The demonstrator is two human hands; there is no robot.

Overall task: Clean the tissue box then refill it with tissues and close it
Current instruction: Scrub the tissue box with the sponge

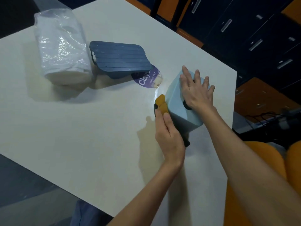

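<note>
On the white table [81, 128], at about 10 o'clock from its middle, lies one tissue pack [61, 51] wrapped in clear plastic. Just beside it, at 12 o'clock, sits one dark blue slatted lid [120, 57], tilted, its right end resting on one purple packet [145, 79] at roughly 1 o'clock.

Next comes one mustard cloth [161, 103] with a dark underside, pressed against the left face of the tissue box. One left hand [169, 136] grips it, thumb on top of the cloth and fingers curled beneath, reaching in from the box's 7 o'clock.

The single pale blue tissue box [177, 101] stands tipped at 3 o'clock, near the table's right edge, with no lid on it. One right hand [197, 90] lies flat on its upper face, fingers straight and spread, pointing toward 11 o'clock, steadying it.
</note>
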